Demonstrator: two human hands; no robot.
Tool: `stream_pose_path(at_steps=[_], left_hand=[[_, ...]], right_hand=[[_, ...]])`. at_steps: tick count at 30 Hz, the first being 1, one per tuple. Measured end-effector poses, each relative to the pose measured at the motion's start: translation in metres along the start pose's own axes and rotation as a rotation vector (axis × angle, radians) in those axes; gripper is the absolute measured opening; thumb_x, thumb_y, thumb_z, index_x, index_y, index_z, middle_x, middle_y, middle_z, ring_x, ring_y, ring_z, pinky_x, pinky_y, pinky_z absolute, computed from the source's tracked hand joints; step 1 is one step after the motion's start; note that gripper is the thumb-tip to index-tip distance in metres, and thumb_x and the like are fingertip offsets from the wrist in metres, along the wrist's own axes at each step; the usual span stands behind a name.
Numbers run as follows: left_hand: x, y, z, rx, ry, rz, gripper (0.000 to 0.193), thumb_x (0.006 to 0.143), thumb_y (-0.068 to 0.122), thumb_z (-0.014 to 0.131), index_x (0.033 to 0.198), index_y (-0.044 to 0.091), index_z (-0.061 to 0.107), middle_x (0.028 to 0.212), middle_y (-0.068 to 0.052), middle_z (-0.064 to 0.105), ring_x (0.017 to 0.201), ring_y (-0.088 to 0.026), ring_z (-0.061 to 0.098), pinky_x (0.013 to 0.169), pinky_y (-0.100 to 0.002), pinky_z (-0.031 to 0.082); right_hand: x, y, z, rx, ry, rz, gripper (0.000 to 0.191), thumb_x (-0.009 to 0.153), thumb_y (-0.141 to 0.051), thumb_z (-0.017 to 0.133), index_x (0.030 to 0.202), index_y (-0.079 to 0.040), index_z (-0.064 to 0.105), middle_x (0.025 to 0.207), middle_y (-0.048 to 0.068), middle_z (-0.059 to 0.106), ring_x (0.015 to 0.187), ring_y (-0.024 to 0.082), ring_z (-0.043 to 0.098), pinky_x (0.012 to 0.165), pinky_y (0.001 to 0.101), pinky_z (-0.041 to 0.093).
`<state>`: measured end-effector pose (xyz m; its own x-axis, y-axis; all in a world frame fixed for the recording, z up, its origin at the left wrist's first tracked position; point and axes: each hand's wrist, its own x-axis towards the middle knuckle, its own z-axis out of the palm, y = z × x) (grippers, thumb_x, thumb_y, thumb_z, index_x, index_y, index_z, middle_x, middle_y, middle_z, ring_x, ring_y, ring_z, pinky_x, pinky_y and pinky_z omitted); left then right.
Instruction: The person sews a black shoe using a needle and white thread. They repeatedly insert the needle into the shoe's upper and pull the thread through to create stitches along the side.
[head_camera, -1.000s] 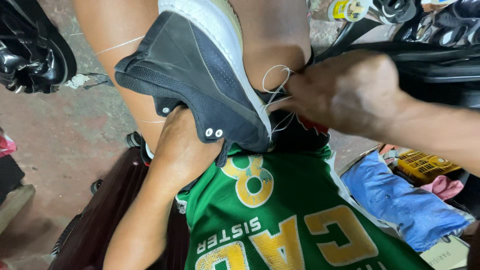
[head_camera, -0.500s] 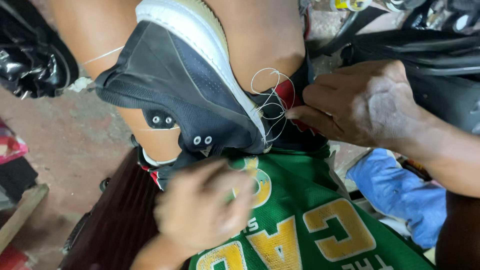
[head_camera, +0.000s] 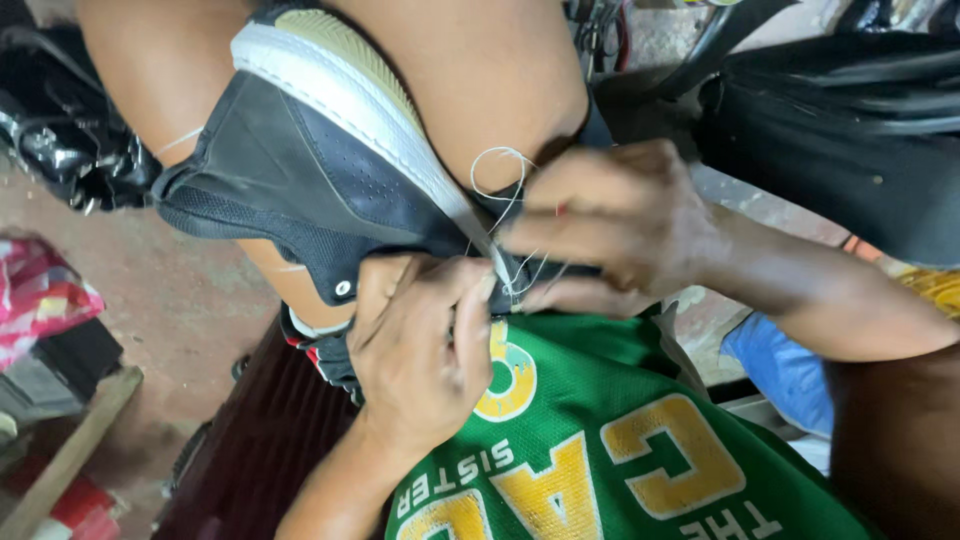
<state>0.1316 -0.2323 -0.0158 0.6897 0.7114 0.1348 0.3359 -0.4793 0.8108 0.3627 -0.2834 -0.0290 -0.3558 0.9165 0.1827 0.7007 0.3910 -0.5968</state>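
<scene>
Thread (head_camera: 500, 160), thin and white, loops above the black shoe (head_camera: 300, 170), which is wedged between the person's bare knees over a green jersey (head_camera: 620, 460). The right hand (head_camera: 620, 220) is pinched closed on the thread at the shoe's white sole edge. The left hand (head_camera: 425, 350), fingers curled, grips the shoe from below, just beside the right.

Black shoe (head_camera: 300, 170) clamped btwn knees; both hands, left (head_camera: 420, 350) & right (head_camera: 610, 225), pinch white thread (head_camera: 500, 165) at sole edge.
</scene>
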Motion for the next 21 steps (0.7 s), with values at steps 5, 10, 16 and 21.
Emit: stream_pose_path(at_steps=[5, 10, 16, 21], left_hand=[[-0.002, 0.004, -0.017, -0.549, -0.040, -0.354, 0.040, 0.101, 0.000, 0.057, 0.139, -0.004, 0.046, 0.087, -0.004, 0.067, 0.083, -0.011, 0.068, 0.081, -0.029, 0.057], [-0.003, -0.001, -0.025, -0.632, -0.180, -0.541, 0.048, 0.098, -0.001, 0.047, 0.146, 0.002, 0.047, 0.106, -0.008, 0.080, 0.071, -0.007, 0.071, 0.066, -0.024, 0.061], [0.006, -0.001, -0.006, -0.128, -0.199, -0.187, 0.077, 0.088, 0.011, 0.081, 0.152, 0.010, 0.038, 0.109, -0.012, 0.072, 0.080, -0.018, 0.073, 0.063, -0.028, 0.057], [0.004, 0.000, -0.001, -0.149, -0.160, -0.197, 0.098, 0.084, 0.014, 0.089, 0.160, 0.009, 0.028, 0.102, -0.006, 0.056, 0.078, -0.017, 0.062, 0.062, -0.028, 0.057]], right_hand=[[0.000, -0.001, 0.014, -0.062, -0.048, 0.101, 0.039, 0.080, -0.027, 0.077, 0.113, -0.007, 0.074, 0.110, 0.005, 0.065, 0.074, 0.021, 0.073, 0.063, 0.0326, 0.060], [-0.008, -0.008, 0.000, 0.222, -0.166, 0.332, 0.008, 0.091, -0.015, 0.078, 0.094, -0.010, 0.072, 0.091, 0.001, 0.069, 0.063, 0.015, 0.069, 0.054, 0.0316, 0.055], [-0.003, -0.020, -0.012, 0.406, -0.146, 0.449, 0.011, 0.090, -0.016, 0.080, 0.094, -0.010, 0.071, 0.081, 0.002, 0.073, 0.058, 0.008, 0.069, 0.048, 0.0293, 0.053], [0.013, -0.030, 0.009, 0.165, -0.103, 0.352, 0.018, 0.086, -0.023, 0.082, 0.100, -0.013, 0.076, 0.088, 0.002, 0.074, 0.072, 0.017, 0.070, 0.056, 0.0344, 0.056]])
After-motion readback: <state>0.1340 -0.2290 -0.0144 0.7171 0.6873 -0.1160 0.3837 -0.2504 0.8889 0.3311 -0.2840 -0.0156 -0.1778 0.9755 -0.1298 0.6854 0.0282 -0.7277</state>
